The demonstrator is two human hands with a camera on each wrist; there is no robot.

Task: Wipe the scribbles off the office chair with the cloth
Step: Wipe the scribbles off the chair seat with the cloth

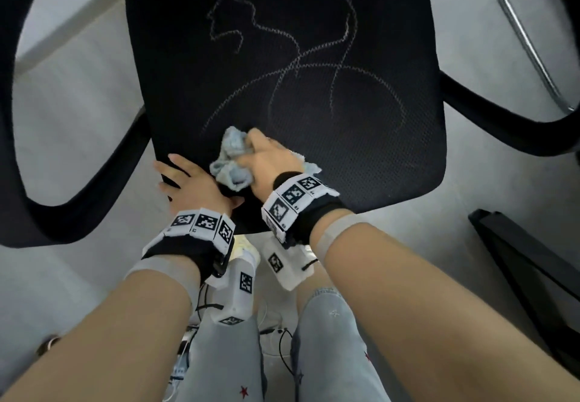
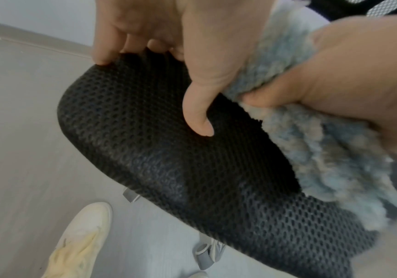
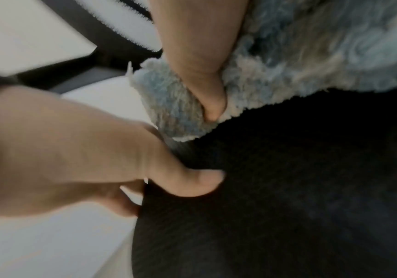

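Note:
The black mesh chair seat point(image 1: 345, 138) carries pale looping scribbles point(image 1: 298, 65) across its middle and far part. My right hand point(image 1: 270, 160) grips a bunched blue-grey fluffy cloth point(image 1: 232, 153) and presses it on the seat's near-left area, at the near end of the scribbles. In the right wrist view the thumb digs into the cloth point(image 3: 169, 105). My left hand point(image 1: 188, 182) grips the seat's front-left corner. In the left wrist view its fingers point(image 2: 107, 47) curl over the edge and the thumb lies on the mesh point(image 2: 157, 159). The cloth point(image 2: 311, 150) sits right beside it.
Black armrests curve at the left point(image 1: 18, 119) and the right point(image 1: 502, 119) of the seat. A bent metal tube point(image 1: 527, 40) stands at the far right and a dark frame point(image 1: 533, 276) at the near right. Below the seat are a pale shoe point(image 2: 80, 244) and a grey caster point(image 2: 203, 257).

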